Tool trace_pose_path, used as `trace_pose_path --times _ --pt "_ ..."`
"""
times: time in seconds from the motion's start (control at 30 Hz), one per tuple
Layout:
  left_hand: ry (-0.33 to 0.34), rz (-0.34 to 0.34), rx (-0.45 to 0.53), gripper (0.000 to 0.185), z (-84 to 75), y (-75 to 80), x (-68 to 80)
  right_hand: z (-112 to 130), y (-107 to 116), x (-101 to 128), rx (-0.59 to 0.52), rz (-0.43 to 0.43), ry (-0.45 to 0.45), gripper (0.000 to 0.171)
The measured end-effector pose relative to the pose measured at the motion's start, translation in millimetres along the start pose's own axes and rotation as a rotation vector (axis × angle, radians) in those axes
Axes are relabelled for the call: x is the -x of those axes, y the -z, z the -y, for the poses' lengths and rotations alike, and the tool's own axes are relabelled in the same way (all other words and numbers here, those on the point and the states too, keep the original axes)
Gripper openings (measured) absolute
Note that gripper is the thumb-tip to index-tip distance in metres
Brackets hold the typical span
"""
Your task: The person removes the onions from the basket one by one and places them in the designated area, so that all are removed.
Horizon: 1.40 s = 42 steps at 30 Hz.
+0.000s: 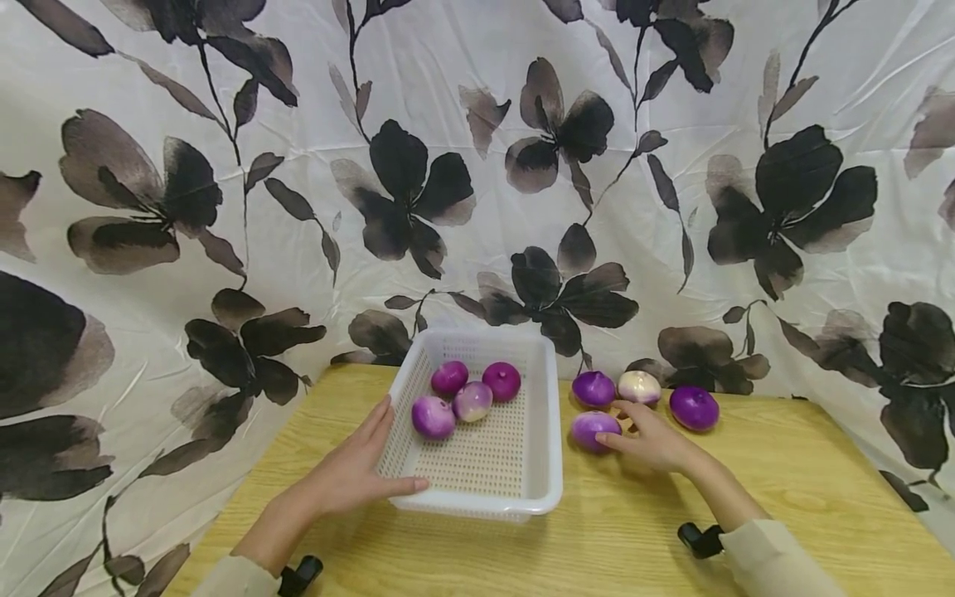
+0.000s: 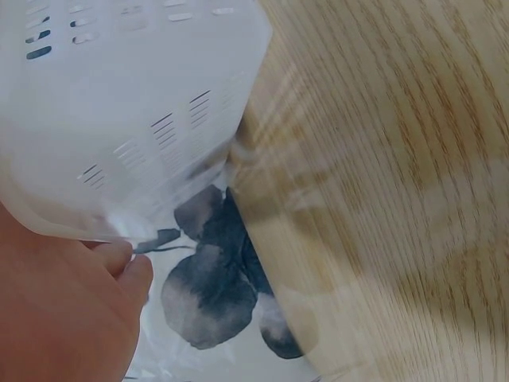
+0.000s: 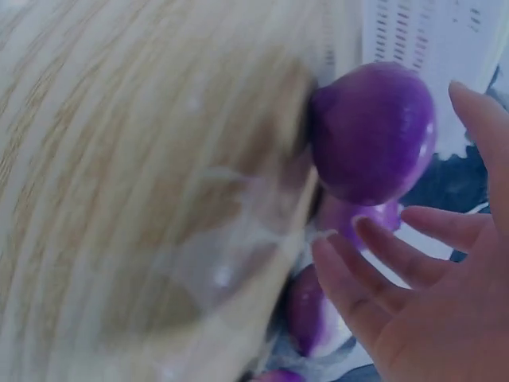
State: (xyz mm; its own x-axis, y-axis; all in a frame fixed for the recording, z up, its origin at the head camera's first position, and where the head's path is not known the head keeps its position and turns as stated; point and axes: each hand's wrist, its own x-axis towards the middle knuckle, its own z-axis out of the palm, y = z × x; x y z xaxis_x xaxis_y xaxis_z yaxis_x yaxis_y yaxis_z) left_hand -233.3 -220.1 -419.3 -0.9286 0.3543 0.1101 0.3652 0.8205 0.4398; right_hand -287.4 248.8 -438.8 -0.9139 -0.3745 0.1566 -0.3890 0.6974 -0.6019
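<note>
While the head view looks down on the wooden table (image 1: 783,464), the left hand (image 1: 351,473) rests flat against the white basket (image 1: 540,448) at its 8 o'clock corner, fingers straight, thumb along the front rim. Four onions (image 1: 472,400) lie in the basket's far half. At 3 o'clock from the basket, the right hand (image 1: 652,439) touches the nearest onion (image 1: 592,428) with spread fingers; three more onions (image 1: 694,407) sit behind it by the flowered cloth (image 1: 224,207).

From the left wrist, the fingers (image 2: 119,263) touch the basket's rim (image 2: 71,223).

From the right wrist, the onion (image 3: 374,131) sits at 11 o'clock of the open, loosely curved fingers (image 3: 374,274); whether they touch it I cannot tell.
</note>
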Motion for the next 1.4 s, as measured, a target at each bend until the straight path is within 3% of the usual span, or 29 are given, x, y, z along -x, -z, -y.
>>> trace_pose_path --times 0.17,0.33,0.77,1.07,1.4 --pt "-0.011 -0.014 0.004 0.131 -1.4 3.6 0.9 12 6 -1 0.055 -0.09 0.058 0.061" --pt "-0.01 -0.02 0.011 0.131 -1.3 4.4 1.6 30 9 -4 0.087 -0.119 0.103 0.06" --pt "0.006 -0.015 0.012 0.134 0.5 -0.1 0.0 70 -6 -23 0.067 -0.079 0.271 0.061" --pt "0.003 -0.018 0.023 0.134 2.6 -0.8 -0.1 100 -20 -43 0.082 0.012 0.281 0.062" --pt "0.006 -0.01 0.029 0.133 0.8 -1.8 0.9 110 -34 -64 0.109 0.062 0.298 0.066"
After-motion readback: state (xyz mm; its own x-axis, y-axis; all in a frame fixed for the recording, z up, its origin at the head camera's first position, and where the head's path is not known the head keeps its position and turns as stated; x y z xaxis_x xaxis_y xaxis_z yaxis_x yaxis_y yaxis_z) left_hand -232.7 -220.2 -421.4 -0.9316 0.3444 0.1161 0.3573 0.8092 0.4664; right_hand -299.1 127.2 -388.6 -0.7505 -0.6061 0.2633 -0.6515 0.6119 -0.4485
